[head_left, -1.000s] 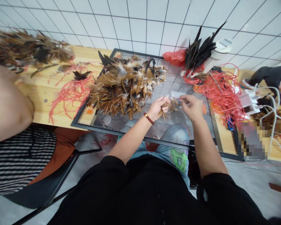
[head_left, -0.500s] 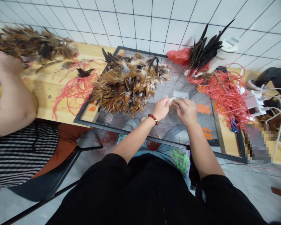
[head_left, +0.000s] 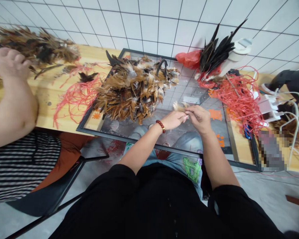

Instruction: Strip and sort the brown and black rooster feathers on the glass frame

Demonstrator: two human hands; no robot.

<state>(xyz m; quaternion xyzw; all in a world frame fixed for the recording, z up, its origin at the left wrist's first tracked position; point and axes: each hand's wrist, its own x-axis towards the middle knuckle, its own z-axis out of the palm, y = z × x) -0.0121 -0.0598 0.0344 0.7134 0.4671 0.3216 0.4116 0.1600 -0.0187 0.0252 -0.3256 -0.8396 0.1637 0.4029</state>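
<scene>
My left hand (head_left: pixel 173 119) and my right hand (head_left: pixel 199 118) meet over the glass panel, fingers closed in pinches. A pale, cream-coloured feather (head_left: pixel 179 107) sticks out to the left from my right fingers. My left fingertips press near the feather's base end; what exactly they pinch there is too small to make out. Left of my hands lies a big heap of brown and black feathers (head_left: pixel 137 89) on the black-framed glass panel (head_left: pixel 144 131). A bead bracelet (head_left: pixel 160 126) circles my left wrist.
Tangled red plastic string (head_left: pixel 239 99) lies to the right, more red string (head_left: pixel 77 96) to the left. Black feathers (head_left: pixel 216 49) stand near a red bag (head_left: pixel 188 59). White chargers with cables (head_left: pixel 269 108) sit far right. A co-worker's arm (head_left: pixel 12 93) reaches over the table at left.
My left hand has shifted slightly lower, and the pale feather now shows above it. The co-worker's hand has lifted and turned at the left. The view has shifted slightly.
</scene>
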